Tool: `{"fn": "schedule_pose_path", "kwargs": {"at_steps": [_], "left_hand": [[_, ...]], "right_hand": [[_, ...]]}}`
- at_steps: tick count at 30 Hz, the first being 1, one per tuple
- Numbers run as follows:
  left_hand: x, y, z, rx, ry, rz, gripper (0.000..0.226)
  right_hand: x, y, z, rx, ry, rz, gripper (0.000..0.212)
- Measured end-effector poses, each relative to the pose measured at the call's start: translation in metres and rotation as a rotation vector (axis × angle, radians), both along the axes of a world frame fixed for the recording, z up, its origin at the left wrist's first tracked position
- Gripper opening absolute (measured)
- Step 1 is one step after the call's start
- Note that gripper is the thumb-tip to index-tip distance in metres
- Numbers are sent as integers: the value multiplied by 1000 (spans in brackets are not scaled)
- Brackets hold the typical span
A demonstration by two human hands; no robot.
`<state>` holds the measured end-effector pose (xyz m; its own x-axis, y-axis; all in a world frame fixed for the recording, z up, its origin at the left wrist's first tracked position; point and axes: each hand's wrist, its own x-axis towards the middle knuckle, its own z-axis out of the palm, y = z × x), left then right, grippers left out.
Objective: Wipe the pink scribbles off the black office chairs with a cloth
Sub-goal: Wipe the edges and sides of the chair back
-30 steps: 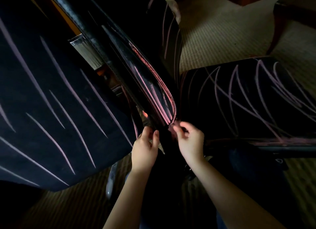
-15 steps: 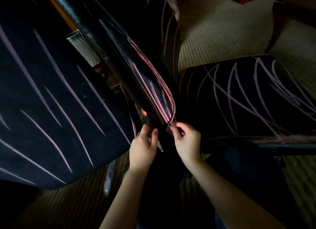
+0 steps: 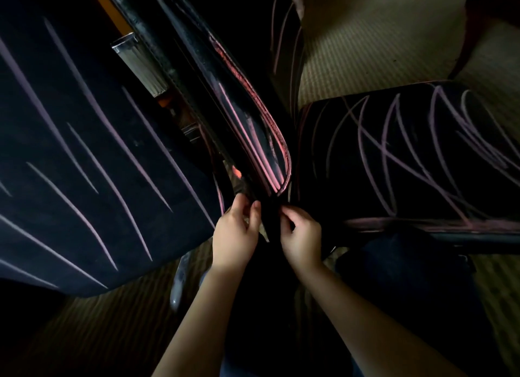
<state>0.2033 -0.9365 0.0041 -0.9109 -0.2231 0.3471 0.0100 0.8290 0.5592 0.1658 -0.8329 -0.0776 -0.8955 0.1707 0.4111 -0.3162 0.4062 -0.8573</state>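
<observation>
At lower centre of the head view our left hand (image 3: 235, 236) and right hand (image 3: 302, 236) each pinch a dark fold, likely the cloth (image 3: 271, 221), just under the pink-streaked armrest (image 3: 247, 128) tip. We judge it limp and light, best bunched in one hand; the armrest looks hard and slick.

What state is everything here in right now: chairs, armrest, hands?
Left chair seat: covered in long pink strokes, unwiped.
Armrest: glossy black, pink lines along it and its rim.
Right chair seat: crossed with pink scribbles, unwiped.
Left hand: fingers curled, pinching at the armrest's near end.
Right hand: likewise pinching, beside the left.
Dark cloth: seemingly held between both hands; too dark to be sure.
</observation>
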Motion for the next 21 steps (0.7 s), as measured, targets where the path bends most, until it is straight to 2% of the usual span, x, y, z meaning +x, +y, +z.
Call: {"fn": "schedule_pose_path", "kwargs": {"at_steps": [2,4,6,10,12,16,18,21], "left_hand": [[0,0,0,6,5,-6,20],[-1,0,-1,2,5,-4,20],[-2,-1,-2,6,2,1,19],[-4,0,-2,-1,14,10,18],[-3,1,-3,-20,21,20,18],[-2,1,-4,-5,27,11,17],[-3,0,-5,2,21,9,17],[-4,-4,-8,10,10,2,19]], "right_hand": [[6,-4,2,-45,76,9,25],[7,-5,-3,-27,65,41,35],[3,-4,-11,39,-16,63,34],[-2,-4,-22,79,-317,117,23],[1,-4,-18,17,-254,87,23],[8,-12,-2,-69,95,-11,32],[7,-12,-4,-74,88,8,35],[6,-14,-20,6,-70,20,30]]}}
